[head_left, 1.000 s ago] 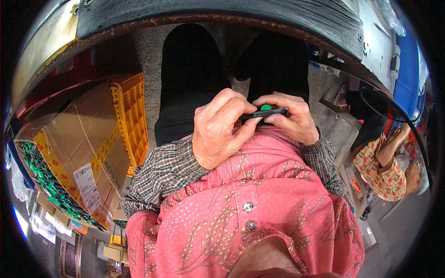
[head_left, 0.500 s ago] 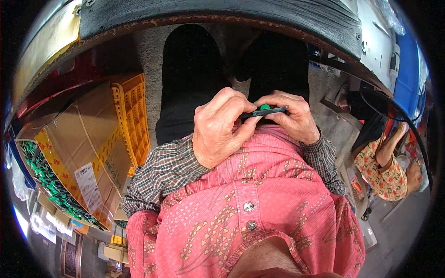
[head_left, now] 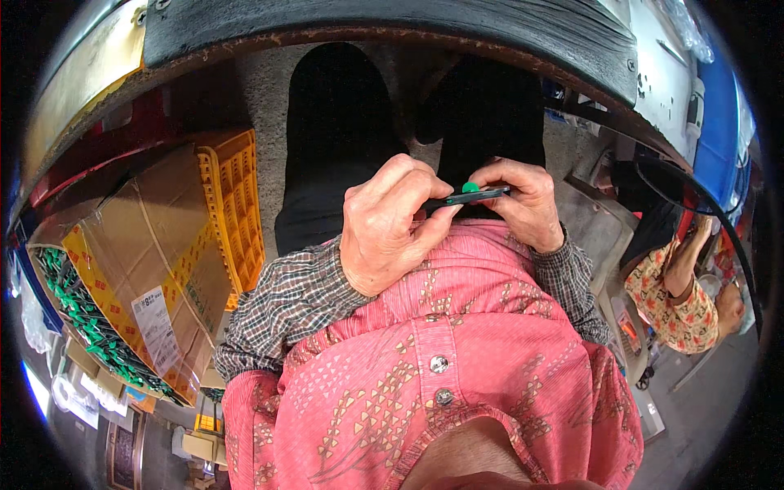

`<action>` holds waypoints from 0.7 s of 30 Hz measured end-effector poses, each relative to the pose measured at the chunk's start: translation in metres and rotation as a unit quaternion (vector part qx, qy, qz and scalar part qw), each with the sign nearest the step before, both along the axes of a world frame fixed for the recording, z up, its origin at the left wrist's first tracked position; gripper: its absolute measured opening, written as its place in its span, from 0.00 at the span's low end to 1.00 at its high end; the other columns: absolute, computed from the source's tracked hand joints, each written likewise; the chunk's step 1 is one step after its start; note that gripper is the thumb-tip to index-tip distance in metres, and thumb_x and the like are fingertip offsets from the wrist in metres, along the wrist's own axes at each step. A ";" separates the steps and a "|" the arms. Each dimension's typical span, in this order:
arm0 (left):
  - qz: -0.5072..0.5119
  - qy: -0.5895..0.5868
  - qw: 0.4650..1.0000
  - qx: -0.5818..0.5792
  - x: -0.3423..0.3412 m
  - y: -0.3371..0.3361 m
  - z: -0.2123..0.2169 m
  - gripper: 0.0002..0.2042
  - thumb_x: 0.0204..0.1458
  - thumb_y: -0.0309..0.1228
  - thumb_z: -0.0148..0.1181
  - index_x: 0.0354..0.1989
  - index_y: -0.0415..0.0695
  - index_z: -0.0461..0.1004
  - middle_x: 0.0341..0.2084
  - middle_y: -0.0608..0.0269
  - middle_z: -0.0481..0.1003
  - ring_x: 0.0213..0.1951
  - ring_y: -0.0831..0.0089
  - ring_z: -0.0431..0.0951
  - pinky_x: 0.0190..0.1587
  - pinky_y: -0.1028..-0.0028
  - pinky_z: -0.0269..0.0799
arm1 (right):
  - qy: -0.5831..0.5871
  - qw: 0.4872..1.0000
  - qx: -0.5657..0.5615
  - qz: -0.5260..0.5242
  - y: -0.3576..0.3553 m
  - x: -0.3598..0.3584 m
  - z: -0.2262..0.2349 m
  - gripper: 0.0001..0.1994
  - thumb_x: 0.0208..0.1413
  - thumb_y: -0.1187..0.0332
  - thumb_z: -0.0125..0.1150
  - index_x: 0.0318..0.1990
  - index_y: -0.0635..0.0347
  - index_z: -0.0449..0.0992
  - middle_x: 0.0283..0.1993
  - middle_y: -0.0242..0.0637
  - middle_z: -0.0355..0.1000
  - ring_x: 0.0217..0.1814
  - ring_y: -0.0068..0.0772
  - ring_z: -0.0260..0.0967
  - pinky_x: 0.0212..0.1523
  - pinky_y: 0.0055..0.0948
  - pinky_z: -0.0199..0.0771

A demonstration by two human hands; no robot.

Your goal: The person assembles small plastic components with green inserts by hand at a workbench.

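Over my lap, my left hand [head_left: 390, 224] pinches the left end of a slim dark piece [head_left: 476, 196] between thumb and forefinger. A small bright-green round part [head_left: 470, 187] sits on its upper edge near the middle. At the other end, the fingers and thumb of my right hand [head_left: 527, 208] close around the dark piece. It lies almost level, and its ends are partly covered by my fingers. I cannot tell its exact kind. To the left, an open cardboard box [head_left: 147, 253] holds many similar-looking black and green pieces [head_left: 86, 318].
An orange plastic crate [head_left: 233, 208] stands beside the box. The dark curved edge of a table [head_left: 384, 28] runs across the top, beyond my knees. A co-worker in a flowered sleeve [head_left: 674, 306] is at the right, past a grey chair [head_left: 608, 237] and a black cable [head_left: 739, 245].
My right hand's fingers have shifted right along the dark piece, away from the green part, which shows more fully. My left hand has hardly moved.
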State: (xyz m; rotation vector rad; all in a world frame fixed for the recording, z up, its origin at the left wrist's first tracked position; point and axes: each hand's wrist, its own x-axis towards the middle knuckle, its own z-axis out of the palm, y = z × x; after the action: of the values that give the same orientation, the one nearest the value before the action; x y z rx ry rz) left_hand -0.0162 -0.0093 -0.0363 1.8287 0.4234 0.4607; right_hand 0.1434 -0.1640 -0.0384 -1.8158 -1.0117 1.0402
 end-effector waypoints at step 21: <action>0.010 -0.007 1.000 -0.009 -0.003 -0.001 0.001 0.10 0.37 0.22 0.70 0.29 0.40 0.76 0.26 0.59 0.74 0.24 0.73 0.75 0.21 0.78 0.69 | 0.027 0.999 0.039 -0.013 -0.003 -0.004 -0.002 0.08 0.47 0.84 0.58 0.36 0.67 0.77 0.30 0.39 0.76 0.31 0.27 0.75 0.32 0.23 0.74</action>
State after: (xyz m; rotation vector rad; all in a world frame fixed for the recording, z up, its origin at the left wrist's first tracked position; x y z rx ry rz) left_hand -0.0189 -0.0107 -0.0356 1.8052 0.4344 0.4821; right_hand 0.1399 -0.1673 -0.0401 -1.7245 -0.9808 1.0155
